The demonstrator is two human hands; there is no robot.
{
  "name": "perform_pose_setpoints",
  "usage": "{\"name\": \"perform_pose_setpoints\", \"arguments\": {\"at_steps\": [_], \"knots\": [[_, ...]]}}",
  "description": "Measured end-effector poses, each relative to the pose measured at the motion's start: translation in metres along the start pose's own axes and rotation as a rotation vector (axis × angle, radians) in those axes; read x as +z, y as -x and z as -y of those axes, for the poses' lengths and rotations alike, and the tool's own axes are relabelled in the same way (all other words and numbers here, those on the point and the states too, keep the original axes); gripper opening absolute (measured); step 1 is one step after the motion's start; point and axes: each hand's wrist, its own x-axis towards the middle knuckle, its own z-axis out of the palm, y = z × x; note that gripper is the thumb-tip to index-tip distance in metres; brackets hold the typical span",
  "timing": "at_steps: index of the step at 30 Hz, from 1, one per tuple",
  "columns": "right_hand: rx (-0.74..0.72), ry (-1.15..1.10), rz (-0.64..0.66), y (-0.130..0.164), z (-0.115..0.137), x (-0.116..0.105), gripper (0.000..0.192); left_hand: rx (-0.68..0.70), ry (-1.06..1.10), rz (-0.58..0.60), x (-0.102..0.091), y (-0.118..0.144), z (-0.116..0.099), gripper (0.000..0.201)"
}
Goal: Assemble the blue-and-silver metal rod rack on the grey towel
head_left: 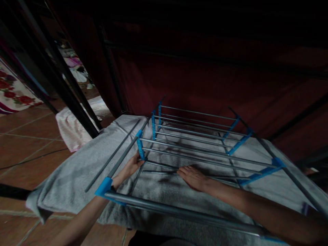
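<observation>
A rack of grey metal tubes (164, 208) with blue plastic connectors lies across a grey blanket. My left hand (130, 169) reaches under the side tube, its fingers closed at the lower end of a blue connector (140, 147). One end of a thin metal rod (161, 165) meets that connector beside my fingertips. Farther right, my right hand (192, 177) comes over the front tube, fingers curled down over the same rod. Just below it a second thin rod (156, 172) shows, its left end apart from the connector. My right fingertips are partly hidden.
A loose grey tube (112, 155) lies on the blanket (69, 177) left of the rack. Dark metal posts (58, 78) stand at the left, and a dark red cloth (194, 82) hangs behind. A striped cloth (74, 124) rests beyond, above the tiled floor (23, 143).
</observation>
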Motion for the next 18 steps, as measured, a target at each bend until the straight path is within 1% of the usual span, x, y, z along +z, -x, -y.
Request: {"name": "perform_pose_setpoints", "arguments": {"at_steps": [3, 6, 9, 12, 14, 18], "knots": [[0.107, 0.000, 0.024, -0.020, -0.002, 0.009, 0.042, 0.011, -0.069, 0.035, 0.000, 0.003, 0.008, 0.035], [0.125, -0.042, 0.023, -0.037, 0.008, 0.015, 0.040, 0.031, -0.096, 0.019, 0.002, 0.005, 0.020, 0.034], [0.126, -0.113, 0.040, -0.047, 0.020, 0.018, 0.049, 0.047, -0.077, 0.002, 0.006, 0.007, 0.035, 0.039], [0.136, -0.160, 0.064, -0.052, 0.024, 0.012, 0.061, 0.068, -0.081, -0.017, 0.008, 0.007, 0.045, 0.036], [0.143, -0.182, 0.050, -0.053, 0.017, 0.004, 0.062, 0.096, -0.110, -0.034, 0.007, 0.007, 0.048, 0.033], [0.190, -0.210, -0.013, -0.048, -0.009, -0.006, 0.062, 0.114, -0.106, -0.034, 0.006, 0.007, 0.053, 0.033]]}}
